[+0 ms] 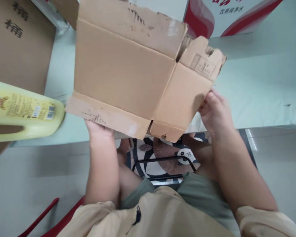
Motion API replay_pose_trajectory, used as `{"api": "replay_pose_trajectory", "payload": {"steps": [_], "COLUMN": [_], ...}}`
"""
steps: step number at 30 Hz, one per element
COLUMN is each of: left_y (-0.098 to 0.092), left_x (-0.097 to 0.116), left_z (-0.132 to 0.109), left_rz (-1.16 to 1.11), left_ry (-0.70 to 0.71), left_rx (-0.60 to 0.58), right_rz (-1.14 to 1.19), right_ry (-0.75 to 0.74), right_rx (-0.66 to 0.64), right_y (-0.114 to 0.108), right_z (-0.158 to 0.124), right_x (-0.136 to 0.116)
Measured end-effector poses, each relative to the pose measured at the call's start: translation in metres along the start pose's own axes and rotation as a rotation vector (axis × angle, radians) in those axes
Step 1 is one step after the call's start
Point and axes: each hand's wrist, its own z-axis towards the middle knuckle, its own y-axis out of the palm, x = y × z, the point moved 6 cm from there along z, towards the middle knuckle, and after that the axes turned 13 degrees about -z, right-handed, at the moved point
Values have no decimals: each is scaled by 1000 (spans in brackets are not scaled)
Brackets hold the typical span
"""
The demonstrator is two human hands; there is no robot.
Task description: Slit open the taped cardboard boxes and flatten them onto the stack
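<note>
A flattened brown cardboard box (123, 72) is held up in front of me over the table, tilted, with its creases and torn flaps showing. My left hand (98, 128) supports it from beneath at the lower left flap; its fingers are hidden behind the cardboard. At the right edge, my right hand (215, 110) pinches the narrower panel between thumb and fingers. Printed marks show on the small upper right flap, and its edges are ragged. Scuffs run along the top and bottom flaps.
A pale green cloth covers the table (261, 82). On the left lie a yellow bottle (32, 113) with a handle and a large brown carton (22, 49). A red and white carton (227, 16) stands at the back right. Below are a patterned mat (162, 148) and a black metal bar (160, 159).
</note>
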Motion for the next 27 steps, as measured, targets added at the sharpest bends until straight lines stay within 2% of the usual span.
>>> {"api": "replay_pose_trajectory", "payload": {"steps": [2, 5, 8, 12, 14, 19, 21, 22, 24, 27], "left_y": [5, 9, 14, 22, 19, -1, -3, -2, 2, 8], "left_x": [-1, -2, 5, 1, -3, -6, -7, -9, -16, -27], "left_z": [-2, -5, -12, -21, -19, -3, 1, 2, 2, -2], "left_rz": [-21, 14, 70, 90, 73, 110, 87, 60, -4, -64], "left_ry": [13, -2, 52, -22, -27, 36, 23, -11, -133, -312], "left_rx": [-62, -86, -107, -182, -147, 37, 67, 67, 50, 55], "right_rz": [192, 350, 405, 376, 360, 309, 287, 287, 296, 216], "right_ry": [133, 249, 275, 269, 272, 274, 281, 289, 299, 280], "right_rx": [-104, -134, -129, -79, -104, -394, -422, -389, -232, 163], "right_y": [12, 24, 30, 31, 34, 52, 49, 43, 24, -28], "right_z": [-8, -19, -21, -18, -20, -36, -42, -44, -48, -56], "right_x": [-5, -17, -24, -23, -23, -35, -40, -41, -40, -32]}}
